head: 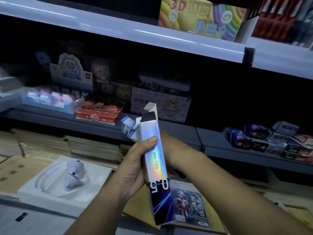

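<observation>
Firmly — box (156, 160) clasped in left hand (133, 170).

Left hand (133, 167) grips opened box (152, 128); right hand (166, 141) behind.

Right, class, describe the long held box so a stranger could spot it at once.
In front of the grey shop shelf, the left hand grips a long, slim cardboard box with a rainbow-foil face. Unlike the squat red 2B box behind, it reads GEL INK and its top flap stands open.
</observation>
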Demonstrator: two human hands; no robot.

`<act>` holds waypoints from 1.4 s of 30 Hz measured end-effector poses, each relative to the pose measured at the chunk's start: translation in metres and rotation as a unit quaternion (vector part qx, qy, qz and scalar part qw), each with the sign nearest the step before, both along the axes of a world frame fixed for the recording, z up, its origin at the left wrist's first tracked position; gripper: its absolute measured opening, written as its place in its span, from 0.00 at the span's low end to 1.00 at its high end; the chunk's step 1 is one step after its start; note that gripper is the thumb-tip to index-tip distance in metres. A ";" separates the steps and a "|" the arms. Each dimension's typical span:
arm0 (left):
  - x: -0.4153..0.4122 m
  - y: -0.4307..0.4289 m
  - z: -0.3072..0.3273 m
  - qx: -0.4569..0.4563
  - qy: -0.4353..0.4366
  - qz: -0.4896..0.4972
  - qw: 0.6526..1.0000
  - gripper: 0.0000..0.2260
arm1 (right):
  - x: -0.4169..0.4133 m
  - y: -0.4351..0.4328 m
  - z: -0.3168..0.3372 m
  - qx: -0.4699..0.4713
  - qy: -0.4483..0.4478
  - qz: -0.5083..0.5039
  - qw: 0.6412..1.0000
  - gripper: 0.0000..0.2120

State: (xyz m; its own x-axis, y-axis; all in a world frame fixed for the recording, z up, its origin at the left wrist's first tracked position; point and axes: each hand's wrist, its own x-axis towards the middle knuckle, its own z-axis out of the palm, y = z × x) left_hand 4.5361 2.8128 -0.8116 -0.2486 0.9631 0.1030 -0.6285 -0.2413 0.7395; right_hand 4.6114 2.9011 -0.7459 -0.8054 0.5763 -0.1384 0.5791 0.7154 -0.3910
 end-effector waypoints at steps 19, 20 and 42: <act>-0.015 -0.004 0.006 -0.064 -0.057 0.099 0.991 0.19 | 0.035 -0.007 0.006 -0.081 0.014 0.123 0.989 0.48; -0.015 -0.004 0.005 -0.068 -0.046 0.108 0.991 0.25 | 0.043 -0.009 0.005 -0.121 0.026 0.122 0.985 0.50; 0.026 0.015 -0.021 -0.067 0.020 0.072 0.995 0.18 | 0.090 -0.013 -0.074 -0.416 0.356 -0.128 0.827 0.25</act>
